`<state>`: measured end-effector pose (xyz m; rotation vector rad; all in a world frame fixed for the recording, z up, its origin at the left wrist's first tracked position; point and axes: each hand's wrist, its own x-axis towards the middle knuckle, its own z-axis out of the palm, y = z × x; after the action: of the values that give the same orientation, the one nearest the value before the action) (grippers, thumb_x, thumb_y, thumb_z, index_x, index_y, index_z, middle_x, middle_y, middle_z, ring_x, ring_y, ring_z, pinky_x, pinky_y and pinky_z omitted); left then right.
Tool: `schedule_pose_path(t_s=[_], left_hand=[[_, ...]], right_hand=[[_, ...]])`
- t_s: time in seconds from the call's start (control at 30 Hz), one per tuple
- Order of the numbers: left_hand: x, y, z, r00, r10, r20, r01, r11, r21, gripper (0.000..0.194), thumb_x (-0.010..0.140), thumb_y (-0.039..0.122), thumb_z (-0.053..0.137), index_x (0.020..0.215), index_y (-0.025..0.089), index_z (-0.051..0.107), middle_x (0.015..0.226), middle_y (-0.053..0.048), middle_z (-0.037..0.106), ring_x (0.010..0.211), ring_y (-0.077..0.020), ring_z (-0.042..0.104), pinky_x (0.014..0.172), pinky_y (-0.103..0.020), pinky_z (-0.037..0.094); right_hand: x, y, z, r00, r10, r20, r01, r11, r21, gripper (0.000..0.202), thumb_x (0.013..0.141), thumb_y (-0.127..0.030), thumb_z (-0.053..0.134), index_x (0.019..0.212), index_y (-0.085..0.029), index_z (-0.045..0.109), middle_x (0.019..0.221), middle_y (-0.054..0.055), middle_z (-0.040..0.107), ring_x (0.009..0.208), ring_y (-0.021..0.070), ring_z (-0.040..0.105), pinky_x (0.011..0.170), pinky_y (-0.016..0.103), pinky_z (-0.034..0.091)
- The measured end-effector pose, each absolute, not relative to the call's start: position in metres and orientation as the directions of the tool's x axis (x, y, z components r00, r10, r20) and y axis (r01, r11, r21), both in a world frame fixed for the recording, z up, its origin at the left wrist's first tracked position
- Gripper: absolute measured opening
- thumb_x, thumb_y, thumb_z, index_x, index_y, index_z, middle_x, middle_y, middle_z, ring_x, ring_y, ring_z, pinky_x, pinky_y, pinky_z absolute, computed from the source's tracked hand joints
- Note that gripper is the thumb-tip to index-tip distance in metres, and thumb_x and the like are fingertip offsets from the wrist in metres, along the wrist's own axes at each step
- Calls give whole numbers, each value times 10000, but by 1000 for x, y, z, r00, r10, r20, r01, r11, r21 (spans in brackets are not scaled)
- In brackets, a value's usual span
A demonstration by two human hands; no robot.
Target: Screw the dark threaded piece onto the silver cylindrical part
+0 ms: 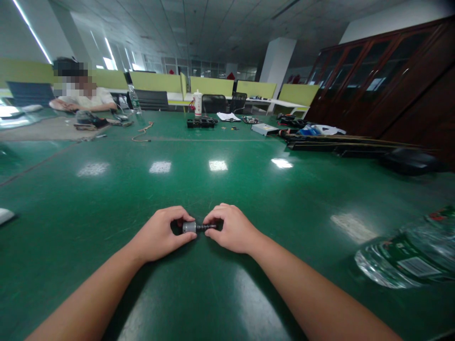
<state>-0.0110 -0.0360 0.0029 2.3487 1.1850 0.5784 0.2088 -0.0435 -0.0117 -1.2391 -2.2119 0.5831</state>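
Observation:
A small grey metal cylinder point(189, 227), which looks like a small motor, lies crosswise just above the green table. Its dark shaft point(206, 227) points right and carries a spiral, either a screw thread or a spring; I cannot tell which. My left hand point(167, 232) is closed on the cylinder, thumb on the near side and fingers on the far side. From the other end, my right hand point(229, 228) pinches around the spiral part of the shaft. Both hands rest low over the table, with the piece level between them. The fingertips on the far side are partly hidden.
A large clear water bottle point(412, 255) lies at the right. Black metal parts point(330, 144) and a grey box point(265, 129) are farther back. A black device point(202, 123), a white bottle point(198, 104) and a cord point(142, 132) stand across the green table point(185, 180). Another person point(83, 97) sits far left.

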Motion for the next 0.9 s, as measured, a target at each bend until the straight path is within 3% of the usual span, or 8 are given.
schedule_pose_path(t_s=[0.9], left_hand=[[-15,-34,2,551,814,185,619,-548,563,187,794,353,681,896,195,690,858,-29,692,799,-188,630,729,-283,480]], right_hand=[[210,-42,-11,-397,887,237,660,455,-598,118,721,-185,760,830,-217,729,809,4,680,810,162,569,752,296,396]])
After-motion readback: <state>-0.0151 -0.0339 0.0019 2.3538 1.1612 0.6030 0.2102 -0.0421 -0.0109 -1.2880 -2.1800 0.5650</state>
